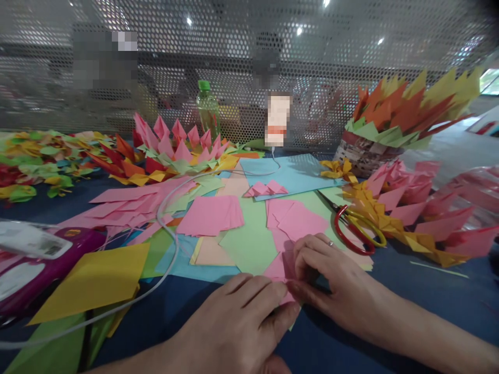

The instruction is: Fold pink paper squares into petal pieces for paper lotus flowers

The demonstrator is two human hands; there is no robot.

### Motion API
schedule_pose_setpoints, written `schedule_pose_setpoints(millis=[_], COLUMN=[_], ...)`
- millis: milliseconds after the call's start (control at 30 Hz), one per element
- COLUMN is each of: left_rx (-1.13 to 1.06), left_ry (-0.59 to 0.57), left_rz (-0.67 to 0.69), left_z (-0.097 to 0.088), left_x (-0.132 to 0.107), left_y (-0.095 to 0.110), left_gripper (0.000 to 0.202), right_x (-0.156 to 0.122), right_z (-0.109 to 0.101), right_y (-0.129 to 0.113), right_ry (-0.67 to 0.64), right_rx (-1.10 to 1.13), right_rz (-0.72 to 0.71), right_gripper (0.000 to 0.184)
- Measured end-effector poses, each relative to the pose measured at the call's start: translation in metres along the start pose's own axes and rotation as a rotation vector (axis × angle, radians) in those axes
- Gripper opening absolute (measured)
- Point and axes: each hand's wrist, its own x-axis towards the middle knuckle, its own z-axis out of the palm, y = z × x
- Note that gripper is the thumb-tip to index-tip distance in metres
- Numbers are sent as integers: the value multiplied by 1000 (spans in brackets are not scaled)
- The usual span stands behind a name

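The left hand point(244, 324) lies low on the counter point(429, 291), its grip narrow: fingers together and thumb drawn in, pinching the near edge of a pink paper point(277, 267). The right hand point(331, 283) meets it from the other side, its grip closed as well, with curled fingertips nipping the same paper where it touches the left thumb. One ring point(330, 243) shows on a right finger. The pink paper sits between the two grips, its far part resting on a pale green sheet point(249, 239). Just beyond the right grip lies one pair of scissors point(356, 231) with a red and a yellow handle loop. Beyond both grips are two loose piles of pink squares point(212, 214), and farther off a small cluster of folded pink pieces point(265, 188) rests on one light blue sheet point(296, 174). To the left of the left grip one white cable point(171, 259) curves past one yellow sheet point(93, 280). Well beyond the grips stands one bottle point(208, 109) with a green cap, its label too blurred to read. Far to the right of the right grip, one basket point(362, 156) holds orange, yellow and green paper points.
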Motion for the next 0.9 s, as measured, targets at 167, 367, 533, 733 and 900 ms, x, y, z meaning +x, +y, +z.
schedule_pose_setpoints(millis=[167, 367, 533, 733, 900], left_rx=[17, 16, 25, -9, -29], left_ry=[31, 48, 56, 70, 78], left_rz=[6, 33, 17, 35, 27], left_z=[2, 2, -7, -12, -15], left_x=[-1, -2, -4, -6, -5], left_y=[-2, -4, 2, 2, 2], left_gripper=[47, 46, 37, 34, 35], right_x=[0, -2, -1, -1, 2], right_z=[-5, -7, -10, -12, -11], right_y=[-1, 3, 3, 3, 13], right_ry=[-22, -32, -42, -25, 20], right_rx=[6, -29, -23, 4, 26], right_rz=[13, 13, 5, -12, -81], right_gripper=[27, 31, 26, 36, 42])
